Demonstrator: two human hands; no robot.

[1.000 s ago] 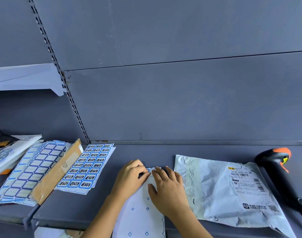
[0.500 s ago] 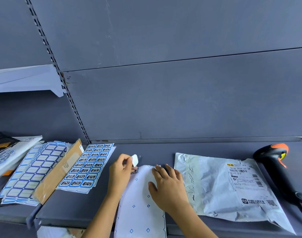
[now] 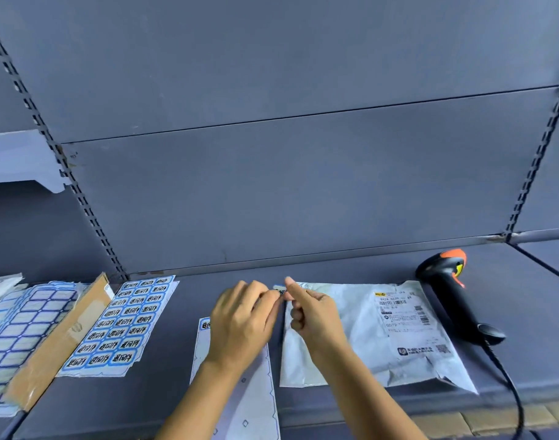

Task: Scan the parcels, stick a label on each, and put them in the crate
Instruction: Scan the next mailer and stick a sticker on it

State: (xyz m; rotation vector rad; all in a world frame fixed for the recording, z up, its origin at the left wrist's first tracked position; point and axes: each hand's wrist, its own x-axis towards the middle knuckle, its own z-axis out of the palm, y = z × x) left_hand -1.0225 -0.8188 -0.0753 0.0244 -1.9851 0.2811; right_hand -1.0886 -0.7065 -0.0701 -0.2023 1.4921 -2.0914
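A white plastic parcel (image 3: 360,331) with a printed shipping slip lies flat on the grey shelf (image 3: 163,395). Just above its top-left corner both hands meet on a small blue-edged label (image 3: 280,289). My left hand (image 3: 243,319) pinches the label's left end. My right hand (image 3: 309,312) pinches its right end, index finger stretched forward and the other fingers curled. Under my left forearm lies a nearly bare backing sheet (image 3: 240,395) with one label left at its top-left corner. A black and orange barcode scanner (image 3: 452,290) rests to the right of the parcel.
A full label sheet (image 3: 122,325) lies left of my hands. Further left is a cardboard strip (image 3: 59,341) and a stack of blank blue-framed label sheets (image 3: 17,331). The scanner cable (image 3: 510,385) runs over the shelf's front edge. No crate is in view.
My left hand peeled a label off the backing sheet and lifted it. My right hand left the sheet and rose to take the label's other end above the parcel's corner.
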